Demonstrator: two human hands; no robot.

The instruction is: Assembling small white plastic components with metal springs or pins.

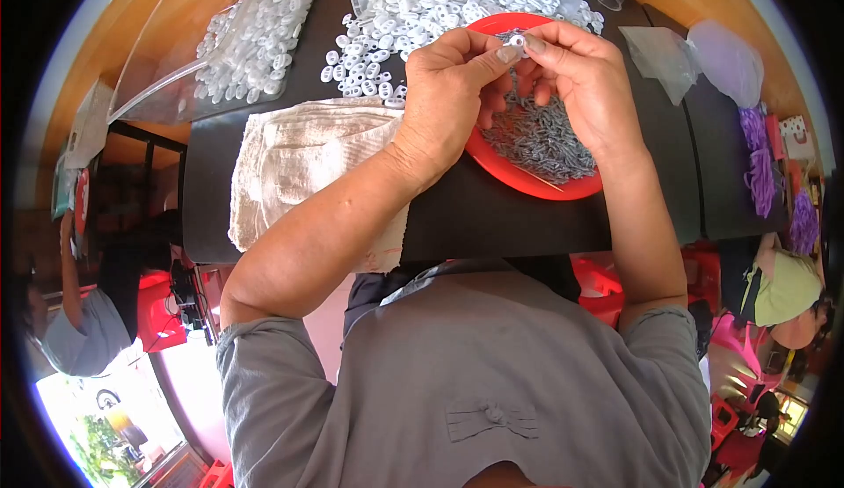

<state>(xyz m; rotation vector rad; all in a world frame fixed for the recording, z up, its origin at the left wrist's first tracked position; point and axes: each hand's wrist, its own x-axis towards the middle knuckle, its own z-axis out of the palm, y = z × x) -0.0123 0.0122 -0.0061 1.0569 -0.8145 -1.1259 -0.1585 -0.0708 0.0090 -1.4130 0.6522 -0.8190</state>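
Over the far part of a round red basin [582, 191], my two hands meet fingertip to fingertip. My left hand [453, 92] pinches a small white plastic piece [517, 40] between thumb and forefinger. From the other side my right hand [587, 83] closes its thumb and forefinger on the same piece. Whether a grey part is in the pinch too is hidden by the fingers. Many small, thin grey pieces [545, 141] fill the basin under my hands. Beyond my left hand lies a big heap of white oval pieces with holes [440, 0].
A folded cream cloth [308, 163] lies beside my left forearm on the dark table [492, 233]. A clear plastic bin [167, 79] with more white pieces [259, 44] stands at the far left. Plastic bags [659, 57] and purple strands [758, 167] are at right. Other people sit at both sides.
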